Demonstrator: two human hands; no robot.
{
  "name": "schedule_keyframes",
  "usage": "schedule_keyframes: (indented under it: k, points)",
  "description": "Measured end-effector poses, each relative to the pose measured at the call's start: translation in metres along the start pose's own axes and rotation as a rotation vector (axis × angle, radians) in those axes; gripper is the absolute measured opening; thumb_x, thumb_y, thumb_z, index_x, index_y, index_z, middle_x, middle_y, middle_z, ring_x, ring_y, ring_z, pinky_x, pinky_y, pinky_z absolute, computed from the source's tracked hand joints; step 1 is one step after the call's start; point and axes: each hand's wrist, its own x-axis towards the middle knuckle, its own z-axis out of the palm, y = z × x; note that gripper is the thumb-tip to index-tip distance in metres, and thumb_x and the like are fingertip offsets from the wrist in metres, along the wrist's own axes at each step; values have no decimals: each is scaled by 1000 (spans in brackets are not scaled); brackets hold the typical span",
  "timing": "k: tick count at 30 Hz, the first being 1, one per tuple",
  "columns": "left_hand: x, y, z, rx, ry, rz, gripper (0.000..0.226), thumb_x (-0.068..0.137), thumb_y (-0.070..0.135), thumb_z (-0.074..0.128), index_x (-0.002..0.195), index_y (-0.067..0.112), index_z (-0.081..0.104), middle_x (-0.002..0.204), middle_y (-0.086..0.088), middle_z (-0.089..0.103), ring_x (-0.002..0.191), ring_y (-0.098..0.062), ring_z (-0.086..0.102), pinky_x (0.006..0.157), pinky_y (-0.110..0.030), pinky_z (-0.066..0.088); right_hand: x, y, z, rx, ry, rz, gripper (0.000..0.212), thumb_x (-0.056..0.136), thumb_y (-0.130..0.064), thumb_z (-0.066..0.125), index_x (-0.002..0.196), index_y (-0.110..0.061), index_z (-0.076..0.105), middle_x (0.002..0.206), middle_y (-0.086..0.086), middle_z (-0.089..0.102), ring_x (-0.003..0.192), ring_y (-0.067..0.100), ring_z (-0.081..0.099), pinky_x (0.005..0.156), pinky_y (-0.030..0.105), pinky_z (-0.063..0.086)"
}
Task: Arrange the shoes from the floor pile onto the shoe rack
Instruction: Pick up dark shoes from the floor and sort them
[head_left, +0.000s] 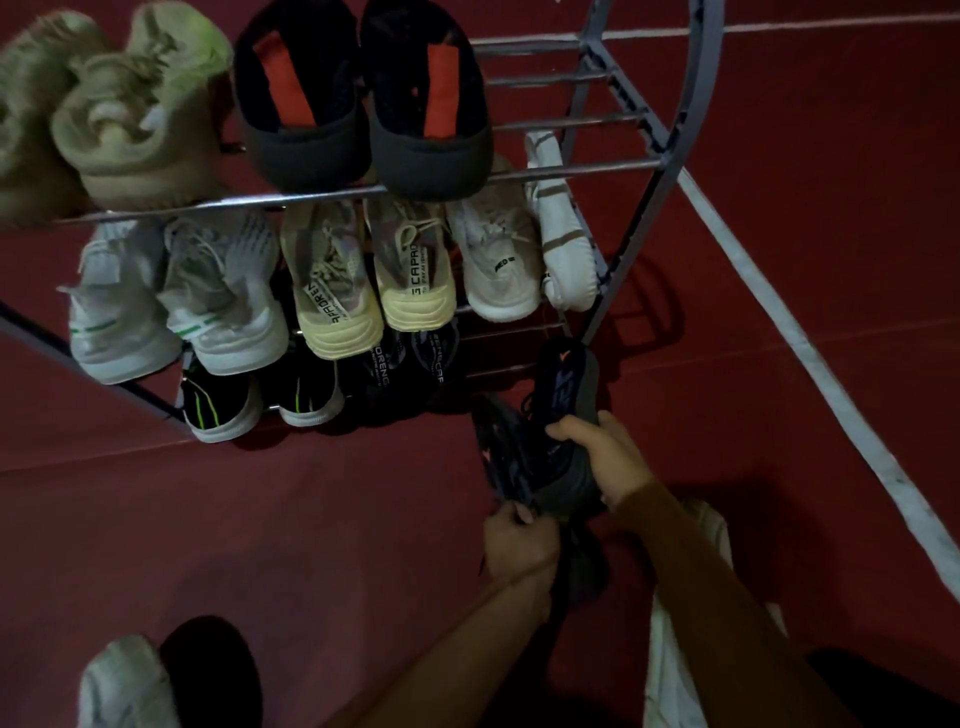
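Low at the rack's right front corner, both hands work a pair of dark shoes. Right hand (605, 457) has its fingers curled tight over the heel end of one dark shoe (566, 384), toe aimed at the bottom tier. Left hand (519, 540) is pinched shut on the second dark shoe (501, 441), seemingly at its heel or tongue; dim light, exact hold unclear.

Shoe rack (644, 166), grey metal bars, three tiers visible. Top: olive pair (130, 119), black slip-ons with red insoles (363, 98). Middle: white-and-green pair (171, 301), cream pair (374, 280), white pair (524, 249), its right shoe tipped on its side. Bottom: black pair with green stripes (260, 400), black lettered pair (405, 369), then bare bars at the right end.

Step judged: placing this pair, shoes above the red floor (260, 519), not yet on the bars.

Next move likely calls for sliding both toes-first into the bottom right gap, side by side, clear of the rack's leg.
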Motion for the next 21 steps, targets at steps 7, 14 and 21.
schedule_keyframes:
  k: [7,14,21]
  points:
    - [-2,-31,-96,640,-130,650,29,91,32,68,74,35,45,74,17,57,68,-5,56,63,-29,48,10,-14,-4,-247,-64,-173,41,75,-30,85,95,-18,51,99,4,67,88,21,70,71,34,56]
    - [14,-43,-101,931,-81,313,60,74,58,69,122,24,53,112,8,59,100,-12,60,79,-24,53,38,-11,21,-389,185,-265,58,71,-44,86,105,-18,47,99,-5,62,81,7,62,59,21,48]
    - [5,-22,-90,845,-297,333,34,87,32,63,57,23,48,54,16,51,42,3,43,41,-12,34,72,-26,6,-366,408,-253,63,65,-46,91,107,-15,56,108,3,65,93,18,64,65,20,45]
